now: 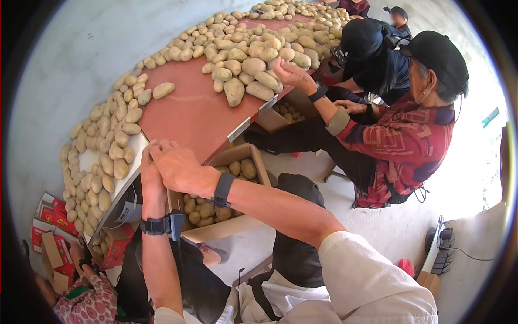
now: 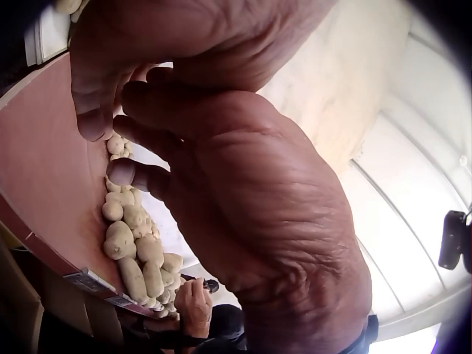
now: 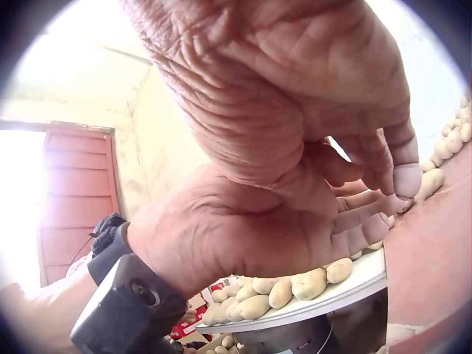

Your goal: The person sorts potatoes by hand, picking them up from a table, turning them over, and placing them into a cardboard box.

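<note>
In the head view my left hand [image 1: 152, 175] and right hand [image 1: 182, 168] meet above the near edge of the red tabletop [image 1: 181, 113], crossing at the fingers and thumbs. The left wrist view has my left hand [image 2: 177, 37] at the top, touching the right hand [image 2: 251, 177], whose fingers are spread and slightly bent. From the right wrist, my right hand [image 3: 295, 81] lies over the left hand [image 3: 243, 232], which has extended fingers. No object shows in either hand. Potatoes [image 1: 121, 132] lie left of the hands; a single potato [image 1: 163, 90] rests beyond them.
Below my forearms stands a cardboard box [image 1: 216, 232] of potatoes. More potatoes [image 1: 253, 66] are heaped along the table's far part. A person in a red patterned shirt [image 1: 399, 137] sits at the right, another in dark clothing beyond. Red cartons [image 1: 56, 218] stand at the lower left.
</note>
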Demonstrator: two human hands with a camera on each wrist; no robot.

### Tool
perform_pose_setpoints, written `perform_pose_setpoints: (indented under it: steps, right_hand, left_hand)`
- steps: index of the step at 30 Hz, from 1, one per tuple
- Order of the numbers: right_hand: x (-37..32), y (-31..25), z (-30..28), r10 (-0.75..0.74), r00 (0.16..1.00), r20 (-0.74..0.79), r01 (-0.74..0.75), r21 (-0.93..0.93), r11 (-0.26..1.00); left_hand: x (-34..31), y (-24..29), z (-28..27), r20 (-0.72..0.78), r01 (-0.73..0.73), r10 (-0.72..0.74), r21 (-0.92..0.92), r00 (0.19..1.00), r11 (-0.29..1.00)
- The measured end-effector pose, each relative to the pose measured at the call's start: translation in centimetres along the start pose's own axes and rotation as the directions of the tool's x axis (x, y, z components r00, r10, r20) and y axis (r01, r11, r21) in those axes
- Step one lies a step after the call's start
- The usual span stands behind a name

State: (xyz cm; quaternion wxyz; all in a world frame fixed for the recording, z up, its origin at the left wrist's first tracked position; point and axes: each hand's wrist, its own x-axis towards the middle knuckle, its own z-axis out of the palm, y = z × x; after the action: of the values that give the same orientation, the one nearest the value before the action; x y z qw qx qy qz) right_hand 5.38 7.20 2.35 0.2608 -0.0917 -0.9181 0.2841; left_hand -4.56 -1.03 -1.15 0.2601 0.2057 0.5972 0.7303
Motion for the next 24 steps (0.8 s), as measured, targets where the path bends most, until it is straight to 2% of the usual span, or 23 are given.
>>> perform_pose_setpoints:
  steps: [2,5,7,10,15,19,21,24]
  right_hand:
    - [0.2,-0.2,0.1,0.011,1.0,0.028,-0.01,-0.003,1.0]
    - [0.7,-0.6,0.0,0.018,0.997,0.079,-0.015,-0.032,0.999]
    - [0.5,-0.7,0.1,0.019,0.995,0.102,-0.014,-0.057,0.998]
    - [0.2,-0.8,-0.1,0.009,0.999,0.042,-0.007,-0.036,0.999]
    - [0.3,-0.8,-0.3,0.059,0.994,0.09,-0.052,-0.077,0.996]
    - [0.2,-0.6,-0.3,0.091,0.993,0.077,-0.085,-0.075,0.994]
    - [-0.1,-0.5,-0.4,0.02,1.0,0.005,-0.019,-0.09,0.996]
    - [-0.4,-0.3,-0.9,0.018,0.999,0.041,-0.015,-0.073,0.997]
  left_hand:
    - [0.6,-0.4,-0.8,0.026,0.065,-0.063,-0.127,0.998,0.99]
    - [0.5,-0.3,-0.8,0.061,0.065,-0.055,-0.183,0.997,0.981]
    - [0.4,-0.3,-1.2,0.09,0.063,-0.047,-0.186,0.995,0.98]
    - [0.5,-0.4,-1.3,0.116,0.075,-0.053,-0.192,0.992,0.978]
    - [-0.3,0.3,-0.1,0.131,0.086,-0.057,-0.227,0.99,0.97]
    - [0.4,-0.3,-0.4,0.206,0.14,-0.08,-0.292,0.975,0.946]
    - [0.8,-0.5,-0.6,0.233,0.158,-0.086,-0.308,0.969,0.938]
    - [0.6,-0.2,0.2,0.287,0.198,-0.104,-0.324,0.952,0.925]
